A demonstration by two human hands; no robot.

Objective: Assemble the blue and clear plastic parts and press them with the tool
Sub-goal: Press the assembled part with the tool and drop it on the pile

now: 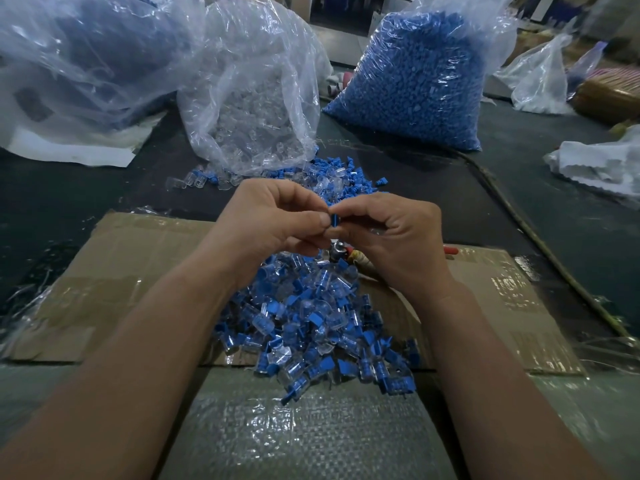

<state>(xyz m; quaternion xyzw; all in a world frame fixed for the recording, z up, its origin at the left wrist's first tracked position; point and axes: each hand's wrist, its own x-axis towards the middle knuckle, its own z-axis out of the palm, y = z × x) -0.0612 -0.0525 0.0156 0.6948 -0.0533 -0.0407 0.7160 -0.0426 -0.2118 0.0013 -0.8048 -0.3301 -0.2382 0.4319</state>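
left hand [277, 216]: centre of frame, fingers curled, thumb and forefinger pinching blue part [335, 220] from its left side
right hand [391, 233]: just right of centre, fingers curled, thumb and forefinger pinching same blue part from its right side; glint of clear plastic inside the palm, too hidden to name
blue part: small, upright between both sets of fingertips, held above the pile, mostly covered by fingers
assembled pile [311, 327]: heap of blue-and-clear pieces, lower centre, directly below hands, spread across cardboard and onto woven sheet
tool [341, 249]: metal head and red grip showing under right hand, lying on cardboard at upper edge of pile; red handle end also visible right of the wrist; exact type unclear
loose parts [346, 178]: blue and clear mixed, scattered on bench just above hands, at mouth of clear-parts bag
clear-parts bag [249, 105]: upper centre, open, slumped toward hands
blue-parts bag [415, 81]: upper right of centre, full, standing, right of clear-parts bag
cardboard [121, 271]: flattened, taped, across mid-frame under hands
woven sheet [304, 427]: bottom centre, between forearms
bench [52, 202]: dark surface under all of it
big bag [86, 53]: upper left, crinkled, dark blue contents dim through plastic
white bags [602, 164]: far right edge
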